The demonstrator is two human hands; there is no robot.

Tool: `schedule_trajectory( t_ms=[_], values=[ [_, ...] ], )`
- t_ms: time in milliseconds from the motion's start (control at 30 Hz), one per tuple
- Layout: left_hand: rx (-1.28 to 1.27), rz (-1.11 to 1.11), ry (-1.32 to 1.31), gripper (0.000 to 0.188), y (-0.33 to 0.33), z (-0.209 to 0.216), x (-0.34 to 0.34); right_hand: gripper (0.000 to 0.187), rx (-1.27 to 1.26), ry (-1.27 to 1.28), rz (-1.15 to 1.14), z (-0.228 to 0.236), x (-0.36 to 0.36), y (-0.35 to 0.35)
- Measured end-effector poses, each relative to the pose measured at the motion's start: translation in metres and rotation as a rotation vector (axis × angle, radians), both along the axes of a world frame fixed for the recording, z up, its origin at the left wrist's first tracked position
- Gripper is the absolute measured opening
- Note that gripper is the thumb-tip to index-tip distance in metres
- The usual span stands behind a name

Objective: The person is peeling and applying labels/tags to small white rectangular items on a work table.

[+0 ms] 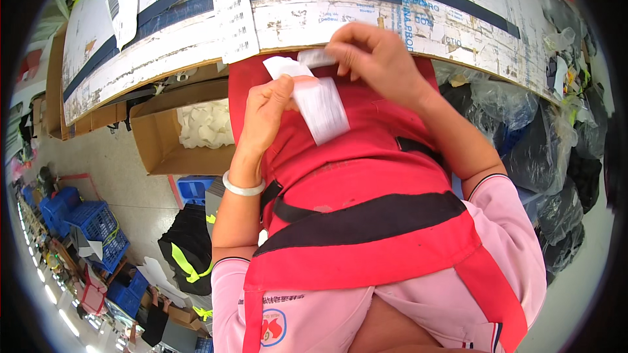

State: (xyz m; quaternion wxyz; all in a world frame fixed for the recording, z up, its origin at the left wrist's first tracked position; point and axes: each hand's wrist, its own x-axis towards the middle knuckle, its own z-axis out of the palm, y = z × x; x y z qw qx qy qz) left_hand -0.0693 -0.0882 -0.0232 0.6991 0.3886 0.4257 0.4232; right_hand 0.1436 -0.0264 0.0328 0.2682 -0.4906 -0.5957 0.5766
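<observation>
Over the red apron on my lap, my left hand pinches a bundle of white paper labels between thumb and fingers. One part of the bundle hangs down to the right, while another flap sticks up past the thumb. Just to the right and a little higher, my right hand is closed, blurred by motion, with its fingertips on a small white label. Whether that label still joins the bundle, I cannot tell. A strip of printed white labels lies on the table near its front edge.
A worn white table with dark blue tape spans the far side. An open cardboard box holding cream-coloured pieces stands below it on the left. Dark plastic bags pile up at the right. Blue crates stand on the floor, lower left.
</observation>
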Motion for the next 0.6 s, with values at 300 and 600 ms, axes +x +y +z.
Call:
schedule_trajectory(
  t_ms=[300, 600],
  values=[
    [-0.007, 0.043, 0.160, 0.038, 0.004, -0.006, -0.002, 0.019, -0.091, -0.077, -0.013, -0.008, 0.022, 0.047],
    [-0.060, 0.027, 0.132, 0.036, 0.005, -0.008, -0.002, 0.020, -0.112, -0.075, -0.015, -0.016, 0.018, 0.049]
  ],
)
